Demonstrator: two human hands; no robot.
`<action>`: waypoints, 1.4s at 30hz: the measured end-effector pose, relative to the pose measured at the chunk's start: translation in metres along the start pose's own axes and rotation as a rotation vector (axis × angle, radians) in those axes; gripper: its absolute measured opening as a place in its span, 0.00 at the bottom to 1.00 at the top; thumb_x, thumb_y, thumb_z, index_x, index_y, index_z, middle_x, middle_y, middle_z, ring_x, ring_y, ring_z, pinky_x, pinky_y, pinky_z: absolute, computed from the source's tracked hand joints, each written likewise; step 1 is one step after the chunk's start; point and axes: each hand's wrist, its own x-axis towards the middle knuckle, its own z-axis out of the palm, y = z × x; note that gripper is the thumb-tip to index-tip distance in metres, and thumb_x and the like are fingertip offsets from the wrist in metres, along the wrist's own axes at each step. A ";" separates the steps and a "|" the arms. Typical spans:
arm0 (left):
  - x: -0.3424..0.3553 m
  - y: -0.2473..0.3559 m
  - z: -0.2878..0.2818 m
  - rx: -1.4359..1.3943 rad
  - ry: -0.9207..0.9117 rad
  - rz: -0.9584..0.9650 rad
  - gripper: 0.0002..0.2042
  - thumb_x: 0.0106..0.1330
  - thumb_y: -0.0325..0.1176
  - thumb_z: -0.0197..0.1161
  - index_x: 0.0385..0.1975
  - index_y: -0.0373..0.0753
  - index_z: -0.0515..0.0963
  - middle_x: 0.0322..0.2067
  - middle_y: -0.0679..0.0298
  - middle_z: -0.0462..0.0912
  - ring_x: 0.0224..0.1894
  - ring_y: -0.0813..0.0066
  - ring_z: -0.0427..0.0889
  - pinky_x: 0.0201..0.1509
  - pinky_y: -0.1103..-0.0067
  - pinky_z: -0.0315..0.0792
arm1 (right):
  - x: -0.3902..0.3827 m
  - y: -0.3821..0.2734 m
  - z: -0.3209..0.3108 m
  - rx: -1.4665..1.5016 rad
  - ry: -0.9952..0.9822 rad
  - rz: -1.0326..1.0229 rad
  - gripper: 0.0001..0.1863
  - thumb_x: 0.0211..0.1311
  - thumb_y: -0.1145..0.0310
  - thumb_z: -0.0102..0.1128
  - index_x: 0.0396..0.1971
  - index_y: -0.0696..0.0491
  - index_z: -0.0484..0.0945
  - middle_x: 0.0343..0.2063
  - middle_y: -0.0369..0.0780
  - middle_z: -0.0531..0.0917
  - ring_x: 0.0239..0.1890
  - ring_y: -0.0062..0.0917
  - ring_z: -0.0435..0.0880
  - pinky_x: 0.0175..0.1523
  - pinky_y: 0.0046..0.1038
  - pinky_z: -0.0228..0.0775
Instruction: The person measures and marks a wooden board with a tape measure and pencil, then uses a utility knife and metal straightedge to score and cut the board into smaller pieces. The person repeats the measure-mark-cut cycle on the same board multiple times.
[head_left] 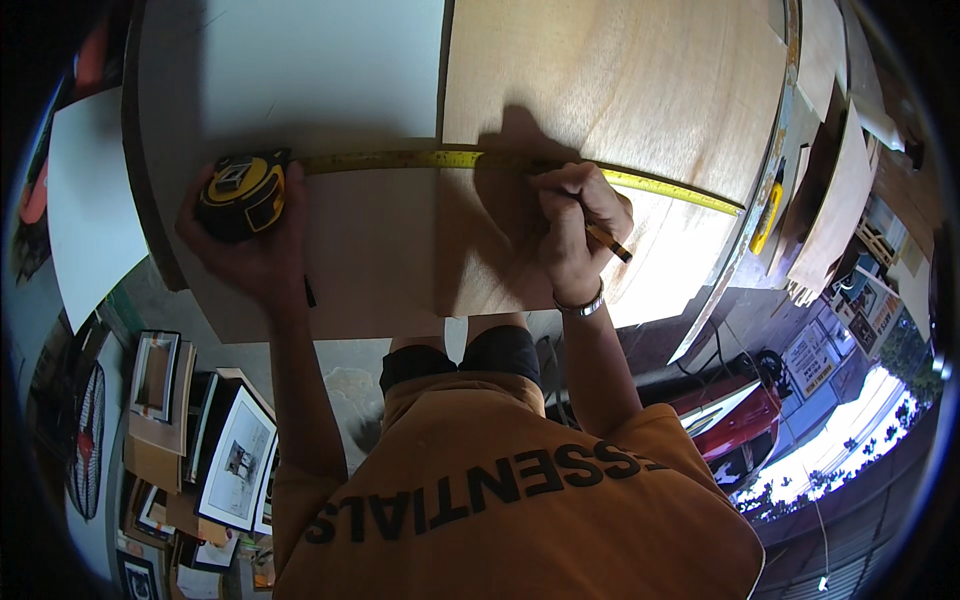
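My left hand (252,262) is closed round a black and yellow tape measure (243,195), over the left part of the work surface. Its yellow blade (670,187) runs out to the right, across a pale wood panel (620,80), and ends near a long metal straightedge (752,225) at the panel's right side. In my right hand (583,225) is a pencil (609,243), its dark back end sticking out to the right. The hand rests at the blade's lower edge, and the pencil's tip is hidden beneath my fingers. A watch or bracelet circles my right wrist.
A yellow utility knife (767,218) lies just right of the straightedge. A white sheet (310,70) covers the surface's left part. Wood offcuts (840,200) lie at the far right. Picture frames (240,455) stand stacked at lower left. A red machine (740,430) stands at lower right.
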 end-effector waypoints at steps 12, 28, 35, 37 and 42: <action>0.001 -0.001 0.003 -0.036 0.011 0.019 0.35 0.51 0.31 0.84 0.58 0.36 0.70 0.53 0.56 0.76 0.56 0.66 0.79 0.63 0.71 0.80 | 0.004 0.002 0.002 -0.015 0.004 -0.044 0.04 0.52 0.80 0.54 0.23 0.61 0.78 0.20 0.41 0.79 0.22 0.26 0.77 0.31 0.25 0.68; 0.004 -0.001 0.005 -0.012 0.017 0.042 0.36 0.51 0.30 0.84 0.58 0.36 0.69 0.53 0.56 0.75 0.56 0.66 0.79 0.63 0.71 0.80 | 0.003 0.000 0.002 -0.007 -0.014 -0.017 0.03 0.53 0.82 0.53 0.24 0.60 0.76 0.20 0.41 0.79 0.23 0.26 0.76 0.32 0.25 0.68; 0.001 -0.004 0.004 0.000 0.016 0.024 0.36 0.51 0.31 0.84 0.58 0.36 0.69 0.54 0.57 0.74 0.56 0.66 0.79 0.64 0.70 0.79 | -0.002 0.008 0.001 -0.037 -0.031 -0.045 0.04 0.55 0.82 0.53 0.24 0.60 0.77 0.22 0.41 0.80 0.25 0.27 0.78 0.33 0.25 0.69; 0.001 -0.007 0.005 -0.030 0.022 0.007 0.36 0.49 0.32 0.85 0.57 0.36 0.70 0.54 0.58 0.74 0.56 0.65 0.79 0.63 0.69 0.79 | -0.002 0.008 -0.001 0.042 -0.009 -0.047 0.04 0.55 0.82 0.53 0.25 0.60 0.77 0.24 0.41 0.81 0.26 0.25 0.79 0.34 0.25 0.69; 0.002 -0.007 0.004 0.149 0.012 -0.030 0.39 0.46 0.36 0.86 0.58 0.36 0.71 0.53 0.57 0.76 0.56 0.62 0.79 0.62 0.65 0.76 | 0.060 -0.013 -0.073 0.270 0.152 0.016 0.22 0.82 0.56 0.46 0.51 0.62 0.77 0.37 0.41 0.84 0.35 0.23 0.81 0.43 0.23 0.70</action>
